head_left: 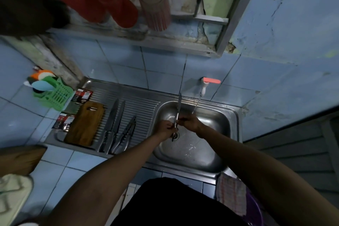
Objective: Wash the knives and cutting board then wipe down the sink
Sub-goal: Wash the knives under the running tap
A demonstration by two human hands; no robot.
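Knife-washing stage, viewed from my head. My left hand grasps the lower end of a knife, fingers closed round the handle above the drain. My right hand is closed on the same knife just beside the left, apparently rubbing the metal where blade meets handle. The blade points to the far side, its tip reaching the far rim of the sink. A thin stream falls from the tap, at the far right of the basin, landing just right of the blade.

On the ribbed drainboard to the left lie the cutting board, two long knives and a pair of tongs, all apparently awaiting washing.

Hazards, as I judge them: wet metal may slip through my grasp and drop into the basin; my right fingers, working close to the edge, could be cut if they slide along the blade; the light is dim, so the edge is hard to see. The stream misses the blade, so rinsing may be incomplete unless I shift the knife right.
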